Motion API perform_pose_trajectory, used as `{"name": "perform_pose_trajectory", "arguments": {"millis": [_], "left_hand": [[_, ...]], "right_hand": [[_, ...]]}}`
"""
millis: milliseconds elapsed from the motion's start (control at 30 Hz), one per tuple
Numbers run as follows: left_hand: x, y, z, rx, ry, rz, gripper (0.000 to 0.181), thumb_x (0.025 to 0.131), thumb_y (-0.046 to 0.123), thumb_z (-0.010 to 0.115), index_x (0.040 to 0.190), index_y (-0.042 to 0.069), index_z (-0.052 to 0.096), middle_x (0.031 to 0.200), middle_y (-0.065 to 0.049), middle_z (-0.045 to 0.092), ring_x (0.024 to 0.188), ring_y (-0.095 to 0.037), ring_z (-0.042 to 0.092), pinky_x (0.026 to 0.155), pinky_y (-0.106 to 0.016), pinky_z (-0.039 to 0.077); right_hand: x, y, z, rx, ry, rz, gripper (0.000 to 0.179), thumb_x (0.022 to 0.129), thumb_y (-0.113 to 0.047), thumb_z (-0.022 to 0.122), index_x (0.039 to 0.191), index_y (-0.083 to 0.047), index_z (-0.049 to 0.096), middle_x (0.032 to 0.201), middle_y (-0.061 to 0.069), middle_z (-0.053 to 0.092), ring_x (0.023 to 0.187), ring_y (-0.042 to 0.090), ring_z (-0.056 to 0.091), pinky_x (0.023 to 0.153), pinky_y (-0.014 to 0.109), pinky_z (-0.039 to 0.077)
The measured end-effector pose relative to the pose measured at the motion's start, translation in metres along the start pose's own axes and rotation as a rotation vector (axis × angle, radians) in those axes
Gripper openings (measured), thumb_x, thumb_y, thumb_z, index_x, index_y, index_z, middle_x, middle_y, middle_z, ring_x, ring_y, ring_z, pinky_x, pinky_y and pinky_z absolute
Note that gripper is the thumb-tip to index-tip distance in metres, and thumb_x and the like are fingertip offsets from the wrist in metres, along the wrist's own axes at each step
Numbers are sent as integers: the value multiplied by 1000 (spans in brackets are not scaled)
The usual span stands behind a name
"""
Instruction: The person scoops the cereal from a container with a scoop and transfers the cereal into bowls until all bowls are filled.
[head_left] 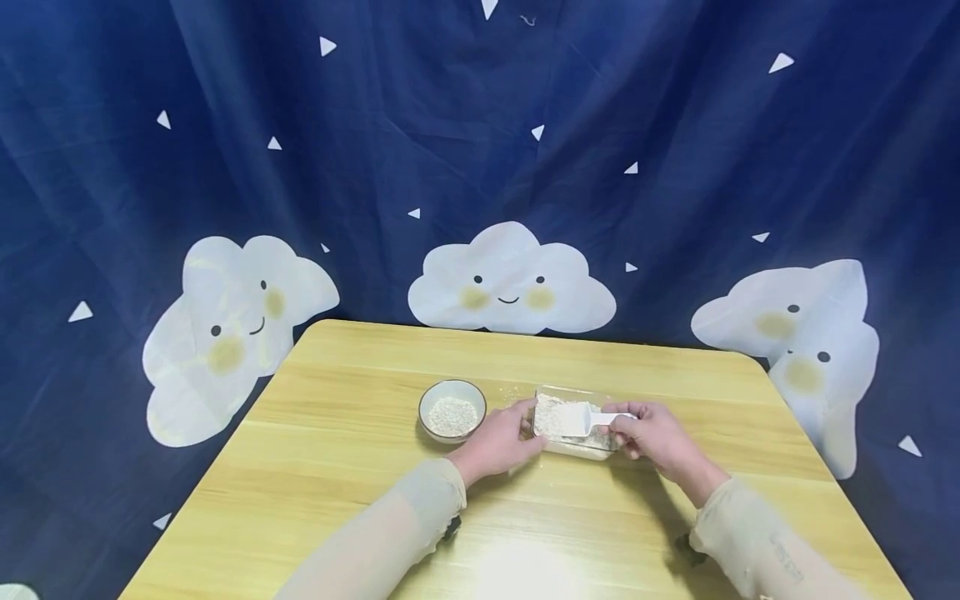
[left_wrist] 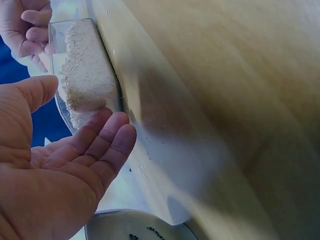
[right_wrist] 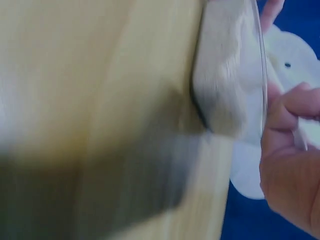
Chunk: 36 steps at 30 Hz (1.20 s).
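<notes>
A clear rectangular container (head_left: 577, 451) filled with pale, crumbly powder (head_left: 551, 414) stands on the table. At its left end my left hand (head_left: 504, 442) touches it, thumb and loosely extended fingers spread about the corners; the left wrist view has these fingers (left_wrist: 117, 142) against the wall. A white scoop (head_left: 576, 419) lies level over the powder inside the container. My right hand (head_left: 656, 437) pinches the scoop's handle between thumb and fingers at the container's right end. In the right wrist view the scoop is mostly hidden behind the hand and container.
Just left of my left hand is a round bowl (head_left: 452, 388) with a dark rim, holding pale flakes. Crumbs are scattered on the wooden table (head_left: 360, 433) behind the container. A dark blue curtain (head_left: 480, 167) with clouds hangs beyond the table's far edge.
</notes>
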<state>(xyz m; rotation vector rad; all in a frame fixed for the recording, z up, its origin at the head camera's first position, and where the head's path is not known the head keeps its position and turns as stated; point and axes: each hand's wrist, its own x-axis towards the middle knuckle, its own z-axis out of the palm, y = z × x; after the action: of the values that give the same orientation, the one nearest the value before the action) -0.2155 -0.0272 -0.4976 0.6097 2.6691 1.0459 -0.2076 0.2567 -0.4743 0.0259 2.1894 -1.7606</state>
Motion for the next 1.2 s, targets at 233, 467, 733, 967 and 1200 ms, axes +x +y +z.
{"name": "perform_pose_trajectory", "arguments": {"millis": [233, 467, 733, 967, 1200], "left_hand": [[0, 1, 1, 3, 4, -1, 81, 100, 42, 71, 165, 8, 38, 127, -8, 78, 74, -1, 67, 106, -40, 60], [0, 0, 0, -12, 14, -16, 80, 99, 41, 72, 165, 10, 39, 126, -7, 79, 96, -10, 75, 108, -42, 59], [0, 1, -1, -28, -1, -8, 80, 100, 41, 71, 166, 8, 37, 132, -11, 76, 68, -4, 67, 110, -42, 58], [-1, 1, -2, -34, -12, -24, 81, 100, 42, 71, 167, 10, 36, 137, -12, 74, 69, -7, 69, 112, -44, 57], [-3, 2, -4, -16, -15, -27, 81, 101, 44, 70, 166, 9, 36, 138, -13, 73, 94, -14, 77, 115, -46, 55]], "right_hand": [[-6, 2, 15, 94, 61, 38, 55, 98, -1, 58, 149, 14, 47, 84, -5, 79, 54, 0, 49, 46, 13, 40], [-7, 3, 18, 121, 60, 19, 57, 99, -1, 58, 152, 15, 45, 89, -4, 81, 55, -1, 51, 46, 13, 41], [-11, 13, 1, 259, 25, 29, 61, 102, -2, 54, 157, 16, 33, 97, -4, 82, 61, -4, 53, 47, 10, 41], [-14, 24, -19, 425, -57, -10, 60, 104, 0, 49, 158, 15, 26, 100, -4, 82, 61, -5, 50, 48, 8, 40], [-17, 30, -37, 567, -173, -93, 29, 108, 2, 43, 137, -3, 47, 105, -3, 82, 67, -6, 52, 51, 7, 38]]}}
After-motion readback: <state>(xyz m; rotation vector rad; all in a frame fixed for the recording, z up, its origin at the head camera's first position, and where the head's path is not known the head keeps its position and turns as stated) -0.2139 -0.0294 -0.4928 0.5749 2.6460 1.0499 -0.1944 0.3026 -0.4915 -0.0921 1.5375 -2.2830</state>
